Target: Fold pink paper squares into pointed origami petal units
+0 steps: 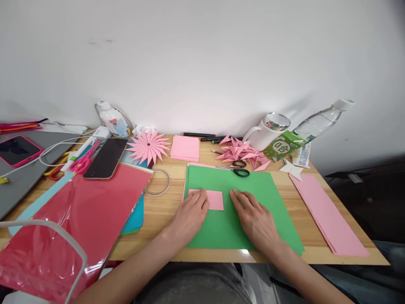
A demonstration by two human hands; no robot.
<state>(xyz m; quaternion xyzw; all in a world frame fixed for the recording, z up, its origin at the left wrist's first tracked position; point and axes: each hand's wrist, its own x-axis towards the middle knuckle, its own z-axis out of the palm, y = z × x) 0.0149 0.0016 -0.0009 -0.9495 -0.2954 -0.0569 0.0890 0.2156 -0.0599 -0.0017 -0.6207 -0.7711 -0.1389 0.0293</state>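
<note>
A small pink paper rectangle lies on a green sheet in the middle of the wooden table. My left hand lies flat with its fingers stretched over the left end of the pink paper. My right hand rests flat on the green sheet just right of the pink paper, fingers out, not touching it as far as I can see.
Black-handled scissors lie at the green sheet's far edge. Behind are pink folded pieces, a pink paper flower, a pink paper stack, a white mug and a water bottle. Red sheets and a phone lie left, pink strips right.
</note>
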